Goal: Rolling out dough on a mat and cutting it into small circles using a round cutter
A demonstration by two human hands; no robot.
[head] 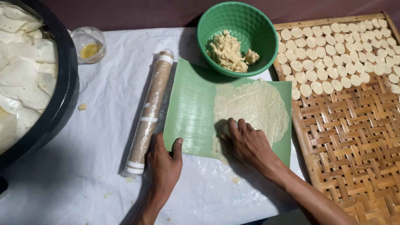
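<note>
A green banana-leaf sheet (189,110) lies on white plastic sheeting, with a thin pale dough sheet (254,104) spread over its right half. My right hand (246,143) presses a small round object, mostly hidden under the fingers, into the dough's near-left part. My left hand (164,164) rests flat on the leaf's near-left corner, thumb on the leaf. A plastic-wrapped rolling pin (150,110) lies just left of the leaf.
A green bowl (250,18) holding dough lumps stands behind the leaf. A woven bamboo tray (354,137) with several rows of small dough rounds is at the right. A black basin (66,83) of white slices sits left, beside a small glass of oil (88,43).
</note>
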